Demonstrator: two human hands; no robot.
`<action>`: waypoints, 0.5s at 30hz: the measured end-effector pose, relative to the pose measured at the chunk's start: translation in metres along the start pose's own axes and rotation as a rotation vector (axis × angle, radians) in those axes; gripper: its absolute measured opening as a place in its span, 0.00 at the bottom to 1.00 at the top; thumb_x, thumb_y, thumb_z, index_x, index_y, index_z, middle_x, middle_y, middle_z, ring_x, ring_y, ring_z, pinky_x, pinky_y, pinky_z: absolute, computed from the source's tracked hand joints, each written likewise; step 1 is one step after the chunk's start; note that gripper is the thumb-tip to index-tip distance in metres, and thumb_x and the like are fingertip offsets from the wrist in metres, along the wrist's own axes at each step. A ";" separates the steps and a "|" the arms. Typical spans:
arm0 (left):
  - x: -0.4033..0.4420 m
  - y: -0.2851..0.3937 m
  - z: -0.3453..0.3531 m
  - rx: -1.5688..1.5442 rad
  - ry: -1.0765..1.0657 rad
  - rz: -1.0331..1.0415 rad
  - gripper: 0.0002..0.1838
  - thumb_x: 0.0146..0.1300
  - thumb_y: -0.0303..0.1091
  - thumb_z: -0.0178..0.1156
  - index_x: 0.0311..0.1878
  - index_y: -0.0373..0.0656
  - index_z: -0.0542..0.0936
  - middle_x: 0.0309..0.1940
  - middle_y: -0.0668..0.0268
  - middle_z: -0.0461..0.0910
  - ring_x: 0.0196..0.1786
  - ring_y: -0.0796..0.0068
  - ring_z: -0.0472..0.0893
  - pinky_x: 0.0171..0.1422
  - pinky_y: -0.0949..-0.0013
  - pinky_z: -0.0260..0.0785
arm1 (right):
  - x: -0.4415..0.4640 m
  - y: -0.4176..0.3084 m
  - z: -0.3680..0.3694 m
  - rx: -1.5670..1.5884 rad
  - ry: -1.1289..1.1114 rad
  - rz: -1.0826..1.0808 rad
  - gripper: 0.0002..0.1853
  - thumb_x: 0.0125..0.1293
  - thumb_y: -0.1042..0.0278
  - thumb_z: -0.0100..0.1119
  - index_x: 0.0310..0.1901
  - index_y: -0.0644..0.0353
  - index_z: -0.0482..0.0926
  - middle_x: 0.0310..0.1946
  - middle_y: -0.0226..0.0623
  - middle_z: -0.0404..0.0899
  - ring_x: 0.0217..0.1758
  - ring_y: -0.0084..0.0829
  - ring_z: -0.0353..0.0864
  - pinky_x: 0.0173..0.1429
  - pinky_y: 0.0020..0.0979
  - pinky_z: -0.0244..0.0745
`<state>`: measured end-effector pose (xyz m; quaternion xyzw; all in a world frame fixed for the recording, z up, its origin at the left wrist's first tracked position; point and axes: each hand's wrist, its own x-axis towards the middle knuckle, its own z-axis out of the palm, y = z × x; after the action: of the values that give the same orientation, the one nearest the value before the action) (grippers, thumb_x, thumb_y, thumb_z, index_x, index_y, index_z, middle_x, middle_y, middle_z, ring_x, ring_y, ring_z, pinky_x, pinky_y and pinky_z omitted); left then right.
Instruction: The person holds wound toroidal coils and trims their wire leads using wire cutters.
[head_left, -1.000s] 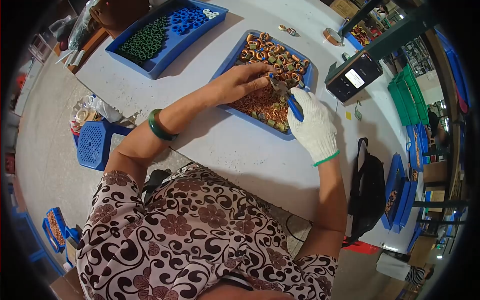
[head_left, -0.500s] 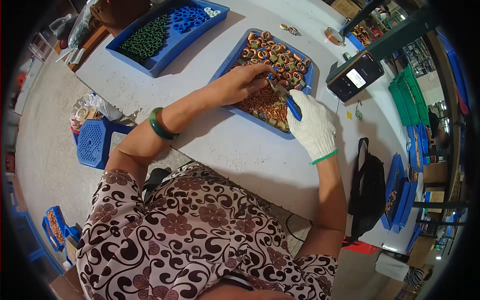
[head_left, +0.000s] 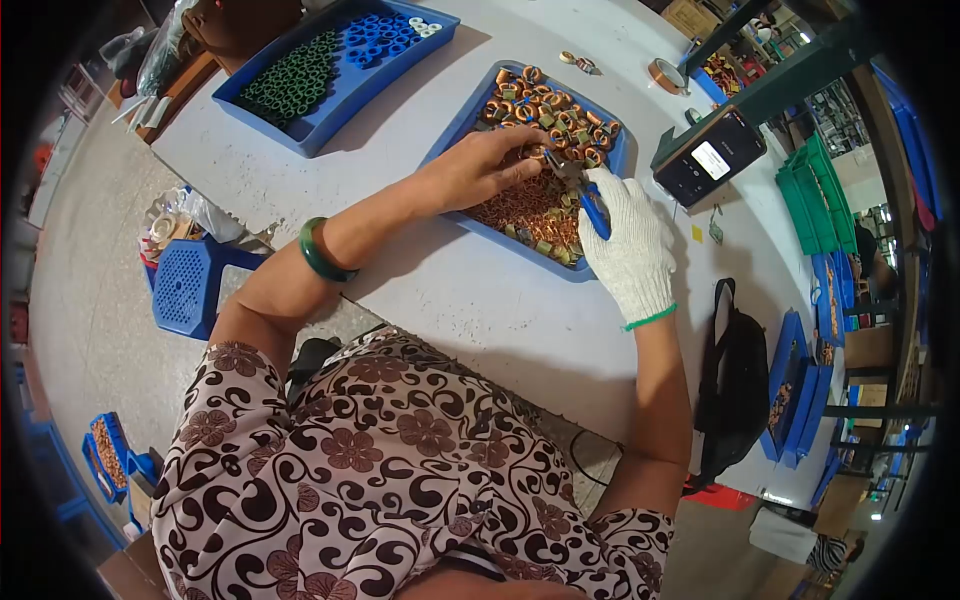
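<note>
My bare left hand (head_left: 490,165) is closed, its fingers pinching a small copper-wound ring coil (head_left: 538,153) above a blue tray (head_left: 455,126). My right hand (head_left: 632,245), in a white knitted glove with a green cuff edge, grips wire cutters (head_left: 596,212) by their blue handles. The metal jaws point up and left, close beside the coil; whether they touch it I cannot tell. Under both hands the tray holds many wound coils (head_left: 560,105) at its far side and a heap of copper wire bits (head_left: 525,212) nearer me.
Green, blue and white rings (head_left: 290,80) fill part of another blue tray (head_left: 330,128) at the upper left. A phone (head_left: 712,160) leans on a dark metal post at right. Further right are a black bag (head_left: 735,385) and green crates (head_left: 815,190). A blue stool (head_left: 187,288) stands left.
The cutters have turned slightly, with their handles more upright. My gloved hand has shifted slightly, and my left fingers have moved a little around the coil.
</note>
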<state>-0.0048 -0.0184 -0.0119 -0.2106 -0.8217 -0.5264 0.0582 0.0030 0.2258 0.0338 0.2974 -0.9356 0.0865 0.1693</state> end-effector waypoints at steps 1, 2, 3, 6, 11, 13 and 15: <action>0.000 0.001 -0.001 0.022 0.004 0.011 0.21 0.77 0.40 0.57 0.68 0.42 0.73 0.36 0.62 0.83 0.39 0.74 0.80 0.46 0.66 0.73 | 0.000 0.001 0.000 0.003 0.004 -0.006 0.26 0.60 0.61 0.67 0.61 0.46 0.75 0.45 0.40 0.77 0.50 0.47 0.81 0.51 0.50 0.77; 0.000 0.002 -0.002 0.044 0.008 0.022 0.21 0.76 0.40 0.58 0.67 0.42 0.74 0.38 0.62 0.83 0.39 0.74 0.80 0.46 0.66 0.73 | 0.000 0.002 0.001 0.005 0.009 -0.013 0.26 0.60 0.61 0.67 0.61 0.46 0.75 0.45 0.40 0.77 0.51 0.46 0.81 0.52 0.50 0.76; 0.001 0.003 -0.002 0.061 0.020 0.057 0.20 0.75 0.39 0.60 0.66 0.42 0.75 0.40 0.61 0.83 0.39 0.73 0.80 0.46 0.66 0.73 | 0.000 0.002 0.002 0.008 0.013 -0.020 0.26 0.60 0.61 0.67 0.61 0.46 0.75 0.46 0.40 0.77 0.51 0.46 0.81 0.53 0.50 0.76; 0.001 0.004 -0.002 0.109 0.044 0.146 0.19 0.72 0.36 0.63 0.63 0.43 0.77 0.44 0.60 0.82 0.40 0.71 0.80 0.47 0.65 0.74 | 0.001 0.001 -0.001 0.002 -0.023 -0.017 0.26 0.60 0.61 0.67 0.61 0.46 0.75 0.46 0.40 0.77 0.52 0.46 0.81 0.55 0.50 0.75; 0.001 0.004 -0.001 0.141 -0.011 0.181 0.19 0.69 0.34 0.64 0.60 0.39 0.77 0.46 0.53 0.81 0.47 0.54 0.83 0.51 0.56 0.75 | 0.003 -0.005 -0.005 -0.070 -0.097 -0.004 0.25 0.61 0.60 0.66 0.60 0.46 0.75 0.47 0.41 0.77 0.53 0.46 0.80 0.54 0.50 0.76; 0.002 -0.003 0.000 0.188 -0.008 0.243 0.19 0.69 0.34 0.64 0.60 0.38 0.77 0.45 0.52 0.81 0.47 0.53 0.82 0.52 0.56 0.75 | 0.002 -0.006 -0.003 -0.058 -0.105 0.002 0.24 0.61 0.60 0.66 0.60 0.47 0.75 0.46 0.41 0.77 0.53 0.47 0.81 0.53 0.51 0.76; 0.002 -0.004 0.001 0.206 -0.021 0.227 0.19 0.69 0.33 0.64 0.60 0.38 0.77 0.48 0.53 0.81 0.50 0.53 0.82 0.55 0.55 0.75 | 0.000 -0.004 0.002 -0.032 -0.099 0.010 0.24 0.62 0.60 0.65 0.60 0.47 0.75 0.45 0.42 0.78 0.51 0.47 0.81 0.52 0.51 0.77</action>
<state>-0.0079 -0.0189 -0.0150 -0.3005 -0.8428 -0.4272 0.1300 0.0045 0.2222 0.0317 0.2939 -0.9456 0.0578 0.1273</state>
